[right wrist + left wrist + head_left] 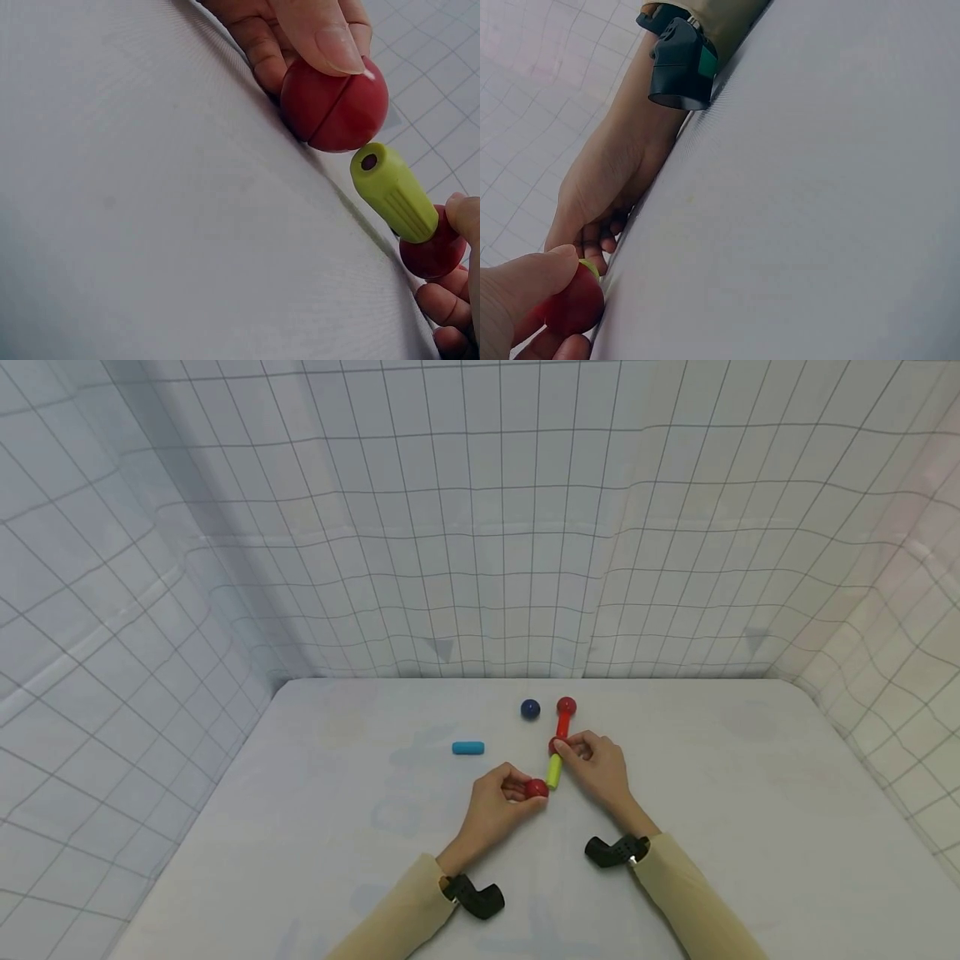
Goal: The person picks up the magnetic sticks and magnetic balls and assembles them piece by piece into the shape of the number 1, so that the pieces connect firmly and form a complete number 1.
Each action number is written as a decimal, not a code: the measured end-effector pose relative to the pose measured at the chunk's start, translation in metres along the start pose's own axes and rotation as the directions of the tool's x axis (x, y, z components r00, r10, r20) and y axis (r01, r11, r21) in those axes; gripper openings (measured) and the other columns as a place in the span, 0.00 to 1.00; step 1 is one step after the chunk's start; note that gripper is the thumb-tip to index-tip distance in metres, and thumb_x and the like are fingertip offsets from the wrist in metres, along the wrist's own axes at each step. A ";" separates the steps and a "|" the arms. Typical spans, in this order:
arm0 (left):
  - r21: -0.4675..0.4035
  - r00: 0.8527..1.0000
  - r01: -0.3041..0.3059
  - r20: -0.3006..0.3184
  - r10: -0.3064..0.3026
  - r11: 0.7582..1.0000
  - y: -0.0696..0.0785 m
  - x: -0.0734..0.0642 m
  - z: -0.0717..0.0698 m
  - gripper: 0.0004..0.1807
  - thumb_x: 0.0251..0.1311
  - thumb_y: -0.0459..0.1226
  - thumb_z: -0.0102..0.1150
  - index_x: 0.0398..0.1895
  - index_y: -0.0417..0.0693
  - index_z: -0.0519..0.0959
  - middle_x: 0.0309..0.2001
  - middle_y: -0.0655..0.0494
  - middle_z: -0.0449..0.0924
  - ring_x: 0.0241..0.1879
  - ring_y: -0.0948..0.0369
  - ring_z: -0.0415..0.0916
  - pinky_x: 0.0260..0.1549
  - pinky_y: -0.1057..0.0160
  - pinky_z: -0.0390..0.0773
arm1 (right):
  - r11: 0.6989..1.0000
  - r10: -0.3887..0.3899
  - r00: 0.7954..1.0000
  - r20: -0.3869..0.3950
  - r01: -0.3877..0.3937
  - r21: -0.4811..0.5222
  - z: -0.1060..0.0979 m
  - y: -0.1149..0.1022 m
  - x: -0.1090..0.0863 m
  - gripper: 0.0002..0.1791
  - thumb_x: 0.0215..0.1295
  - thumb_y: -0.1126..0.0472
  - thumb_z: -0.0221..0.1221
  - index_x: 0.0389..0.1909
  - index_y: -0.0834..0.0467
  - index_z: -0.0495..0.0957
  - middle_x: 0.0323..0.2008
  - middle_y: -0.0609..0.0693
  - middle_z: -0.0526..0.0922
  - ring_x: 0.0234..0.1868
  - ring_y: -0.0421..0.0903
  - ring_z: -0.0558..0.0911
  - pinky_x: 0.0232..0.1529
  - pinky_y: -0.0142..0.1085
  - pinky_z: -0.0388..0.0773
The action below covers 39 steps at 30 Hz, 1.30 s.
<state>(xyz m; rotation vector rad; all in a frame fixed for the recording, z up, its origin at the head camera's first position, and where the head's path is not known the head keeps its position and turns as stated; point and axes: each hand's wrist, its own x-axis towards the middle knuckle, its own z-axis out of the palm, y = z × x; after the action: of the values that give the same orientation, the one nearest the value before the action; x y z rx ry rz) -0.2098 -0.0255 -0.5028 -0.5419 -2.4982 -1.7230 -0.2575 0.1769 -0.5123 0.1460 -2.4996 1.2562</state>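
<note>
My left hand (504, 793) pinches a red ball (536, 788) (574, 306) (335, 105) between thumb and fingers, just off the table. The ball sits right at the open end of a yellow-green rod (554, 771) (393, 192), a small gap apart in the right wrist view. My right hand (592, 762) grips a second red ball (557, 745) (433, 250) that joins the yellow-green rod to a red rod (562, 726). A third red ball (566, 705) caps the red rod's far end. The chain lies on the white table (337, 827).
A dark blue ball (530, 709) lies just left of the far red ball. A light blue rod (468, 747) lies alone further left. White gridded cloth walls (480, 527) close in the table on three sides.
</note>
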 end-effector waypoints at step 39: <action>0.041 0.994 -0.106 -0.018 0.107 0.993 0.004 -0.005 0.010 0.17 0.44 0.36 0.75 0.35 0.44 0.77 0.33 0.57 0.78 0.28 0.67 0.77 0.30 0.69 0.78 | 1.000 0.010 1.000 0.008 -0.010 0.002 0.001 0.004 0.000 0.16 0.60 0.48 0.63 0.34 0.59 0.82 0.23 0.47 0.76 0.28 0.46 0.70 0.31 0.38 0.63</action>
<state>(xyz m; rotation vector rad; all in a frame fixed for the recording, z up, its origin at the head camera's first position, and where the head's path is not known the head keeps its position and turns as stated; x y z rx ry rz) -0.2026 -0.0163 -0.5039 -0.6386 -2.4360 -1.6292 -0.2590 0.1783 -0.5157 0.1391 -2.5087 1.2646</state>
